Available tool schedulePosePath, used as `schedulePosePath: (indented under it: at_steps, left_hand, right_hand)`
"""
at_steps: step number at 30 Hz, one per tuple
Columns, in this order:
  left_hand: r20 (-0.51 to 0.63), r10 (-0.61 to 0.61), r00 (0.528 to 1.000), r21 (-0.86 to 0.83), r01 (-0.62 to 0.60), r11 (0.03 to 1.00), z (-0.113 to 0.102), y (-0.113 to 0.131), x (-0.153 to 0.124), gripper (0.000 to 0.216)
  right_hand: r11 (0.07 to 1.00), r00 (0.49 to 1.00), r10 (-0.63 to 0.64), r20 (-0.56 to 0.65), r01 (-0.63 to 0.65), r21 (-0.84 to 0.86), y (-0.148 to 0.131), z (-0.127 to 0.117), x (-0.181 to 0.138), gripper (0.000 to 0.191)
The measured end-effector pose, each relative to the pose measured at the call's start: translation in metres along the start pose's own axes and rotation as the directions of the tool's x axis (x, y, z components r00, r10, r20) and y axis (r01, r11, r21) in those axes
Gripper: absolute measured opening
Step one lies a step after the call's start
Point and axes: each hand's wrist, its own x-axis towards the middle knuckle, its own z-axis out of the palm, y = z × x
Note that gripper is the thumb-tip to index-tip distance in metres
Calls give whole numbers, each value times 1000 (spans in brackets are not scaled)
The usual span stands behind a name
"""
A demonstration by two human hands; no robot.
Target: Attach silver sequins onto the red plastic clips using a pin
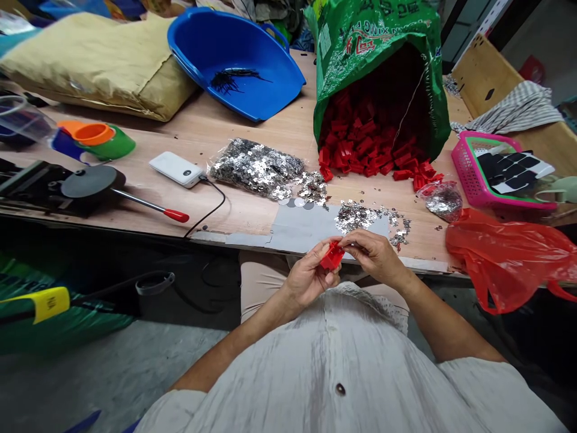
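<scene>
A pale shirt (333,355) is filling the foreground. From the left, a white power bank (174,168) is lying on the table (246,215); the left hand (309,273) is gripping a red plastic piece (332,257) before the table's edge; the right hand (376,255) is bunching its fingers against it, any contents hidden.

The head camera looks forward and down.
</scene>
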Motion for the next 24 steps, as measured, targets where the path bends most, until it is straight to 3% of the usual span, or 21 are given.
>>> schedulePosePath:
  at_steps: [6, 9, 12, 14, 18, 24]
  left_hand:
    - [14, 2, 1000, -24, -1, 1000, -1, -2, 0, 31]
    - [11, -3, 1000, 2, 3, 1000, -3, -3, 1, 31]
    - [15, -4, 1000, 21, 3, 1000, -4, -3, 1, 32]
    - [19, -3, 1000, 24, 2, 1000, -4, -3, 1, 32]
    - [23, 8, 1000, 25, -8, 1000, -4, -3, 1, 31]
    - [8, 19, 1000, 30, -20, 999, -3, -3, 2, 32]
  right_hand:
    - [999, 1000, -23, -4, 23, 44, 1, 1, -3, 14]
    - [982, 990, 137, 24, -139, 125, 3, 0, -4, 10]
    - [913, 942, 320, 97, -334, 234, 3, -3, -3, 14]
    - [874, 918, 377, 127, -398, 279, 3, -5, -1, 15]
    - [873, 913, 381, 150, -408, 268, 0, -7, 1, 16]
    - [935, 931, 339, 136, -349, 58, -7, -8, 3, 13]
